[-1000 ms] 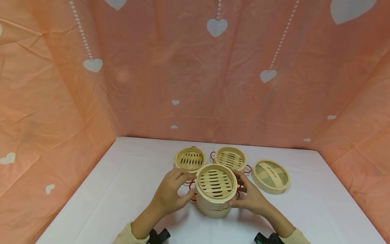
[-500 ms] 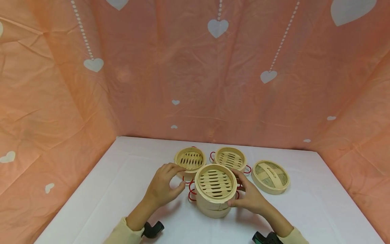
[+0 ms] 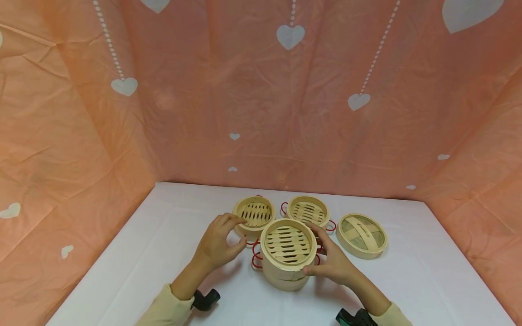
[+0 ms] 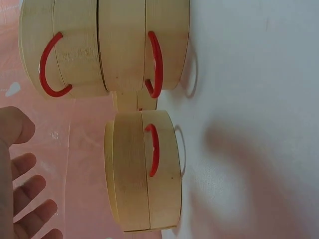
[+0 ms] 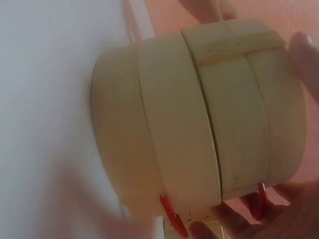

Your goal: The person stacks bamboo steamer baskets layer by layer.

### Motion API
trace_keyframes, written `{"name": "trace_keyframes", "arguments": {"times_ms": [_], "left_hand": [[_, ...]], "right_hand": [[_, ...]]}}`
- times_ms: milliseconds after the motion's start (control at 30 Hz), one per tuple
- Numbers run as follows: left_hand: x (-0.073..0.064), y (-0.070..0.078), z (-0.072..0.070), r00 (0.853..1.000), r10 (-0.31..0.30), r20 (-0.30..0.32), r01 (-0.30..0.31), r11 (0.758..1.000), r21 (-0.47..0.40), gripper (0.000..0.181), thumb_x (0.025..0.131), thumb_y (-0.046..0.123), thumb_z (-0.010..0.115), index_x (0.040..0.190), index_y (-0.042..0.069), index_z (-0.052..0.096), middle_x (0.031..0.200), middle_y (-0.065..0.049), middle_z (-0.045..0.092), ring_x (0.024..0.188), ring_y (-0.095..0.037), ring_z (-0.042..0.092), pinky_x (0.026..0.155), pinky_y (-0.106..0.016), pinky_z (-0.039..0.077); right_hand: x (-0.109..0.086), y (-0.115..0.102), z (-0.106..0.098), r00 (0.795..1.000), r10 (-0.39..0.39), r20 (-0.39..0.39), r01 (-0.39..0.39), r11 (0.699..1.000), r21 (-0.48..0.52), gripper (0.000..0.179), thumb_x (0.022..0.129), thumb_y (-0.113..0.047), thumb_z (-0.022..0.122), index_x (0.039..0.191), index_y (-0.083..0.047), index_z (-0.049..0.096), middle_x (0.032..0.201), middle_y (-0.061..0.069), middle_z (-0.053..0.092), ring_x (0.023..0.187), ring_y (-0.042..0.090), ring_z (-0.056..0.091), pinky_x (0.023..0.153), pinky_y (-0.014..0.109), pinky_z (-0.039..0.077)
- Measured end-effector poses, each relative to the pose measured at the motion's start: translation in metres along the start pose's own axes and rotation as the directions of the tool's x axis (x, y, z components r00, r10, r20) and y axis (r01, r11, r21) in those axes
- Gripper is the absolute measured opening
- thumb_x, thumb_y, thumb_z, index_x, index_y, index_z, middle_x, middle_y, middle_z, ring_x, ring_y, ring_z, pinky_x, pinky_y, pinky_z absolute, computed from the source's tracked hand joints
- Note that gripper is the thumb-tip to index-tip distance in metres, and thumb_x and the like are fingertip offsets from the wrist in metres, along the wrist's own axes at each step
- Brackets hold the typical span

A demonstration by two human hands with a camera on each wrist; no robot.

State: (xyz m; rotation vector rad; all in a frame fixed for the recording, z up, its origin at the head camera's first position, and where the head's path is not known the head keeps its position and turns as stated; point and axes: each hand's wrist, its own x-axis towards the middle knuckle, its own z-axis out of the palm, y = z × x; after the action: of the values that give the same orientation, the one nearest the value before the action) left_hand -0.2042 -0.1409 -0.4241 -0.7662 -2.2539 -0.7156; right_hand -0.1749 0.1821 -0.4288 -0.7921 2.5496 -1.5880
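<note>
Two bamboo steamer baskets stand stacked [image 3: 287, 267] near the front of the white table, with slatted floor upward and red handles at the sides. My right hand [image 3: 332, 258] holds the upper basket at its right side, thumb in front and fingers behind. My left hand [image 3: 216, 242] hovers left of the stack, by the back left bamboo steamer [image 3: 239, 232]. Its fingers are loosely bent with nothing between them; in the left wrist view the fingers [image 4: 35, 194] stand apart from that steamer [image 4: 132, 184]. The stack hides part of the back steamers.
Another slatted steamer basket [image 3: 326, 208] with red handles stands behind the stack. To its right lies a woven bamboo lid [image 3: 348, 235] with a strap across its top. A pink cloth with white hearts [image 3: 261, 113] walls in the white table [image 3: 183, 213] at back and sides.
My left hand has let go of the stack's left side and moved left and slightly back, baring its red handles. My right hand keeps its place on the stack.
</note>
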Motion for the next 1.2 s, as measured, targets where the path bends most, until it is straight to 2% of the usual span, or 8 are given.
{"name": "trace_keyframes", "arguments": {"times_ms": [167,300,700,1000,1200], "left_hand": [[0.003,-0.003,0.002,1.0,-0.009,0.007,0.009,1.0,-0.001,0.038,0.069,0.019,0.077,0.105,0.013,0.068,0.1,0.0,0.063,0.095,-0.019,0.06,0.082,-0.036,0.05],[0.004,-0.006,0.006,0.999,-0.022,0.026,0.022,1.0,0.002,0.038,0.07,0.019,0.077,0.106,0.013,0.068,0.101,0.001,0.063,0.096,-0.018,0.059,0.083,-0.036,0.05],[0.009,-0.01,0.016,0.994,-0.07,0.086,0.072,0.997,-0.02,0.037,0.07,0.018,0.076,0.106,0.014,0.068,0.102,0.002,0.063,0.097,-0.018,0.059,0.084,-0.035,0.05],[0.012,-0.015,0.027,0.992,-0.072,0.104,0.075,0.997,-0.023,0.036,0.069,0.017,0.076,0.105,0.015,0.069,0.101,0.003,0.063,0.093,-0.016,0.058,0.08,-0.033,0.05],[0.012,-0.014,0.03,0.983,-0.111,0.144,0.117,0.993,-0.032,0.036,0.069,0.014,0.077,0.104,0.014,0.069,0.102,0.002,0.063,0.096,-0.017,0.057,0.08,-0.033,0.051]], "right_hand": [[0.0,-0.001,0.001,1.0,0.005,-0.012,-0.005,1.0,-0.003,0.105,0.067,-0.031,0.087,0.151,-0.022,0.025,0.129,0.016,0.052,0.107,0.018,0.055,0.085,0.032,0.049],[0.0,-0.001,0.001,1.0,0.007,-0.014,-0.007,1.0,0.0,0.105,0.067,-0.031,0.088,0.151,-0.021,0.025,0.128,0.015,0.052,0.105,0.014,0.055,0.084,0.03,0.048],[0.001,-0.001,0.001,1.0,-0.005,-0.012,0.005,1.0,0.001,0.104,0.067,-0.03,0.088,0.15,-0.022,0.026,0.129,0.015,0.052,0.104,0.013,0.054,0.084,0.03,0.048],[0.001,0.0,0.001,1.0,-0.013,-0.008,0.013,1.0,0.007,0.103,0.067,-0.032,0.087,0.15,-0.023,0.026,0.132,0.014,0.05,0.104,0.012,0.054,0.083,0.028,0.047],[0.002,-0.001,0.001,1.0,0.0,-0.004,0.0,1.0,0.014,0.104,0.067,-0.029,0.087,0.151,-0.016,0.026,0.131,0.015,0.05,0.104,0.013,0.054,0.083,0.027,0.047]]}}
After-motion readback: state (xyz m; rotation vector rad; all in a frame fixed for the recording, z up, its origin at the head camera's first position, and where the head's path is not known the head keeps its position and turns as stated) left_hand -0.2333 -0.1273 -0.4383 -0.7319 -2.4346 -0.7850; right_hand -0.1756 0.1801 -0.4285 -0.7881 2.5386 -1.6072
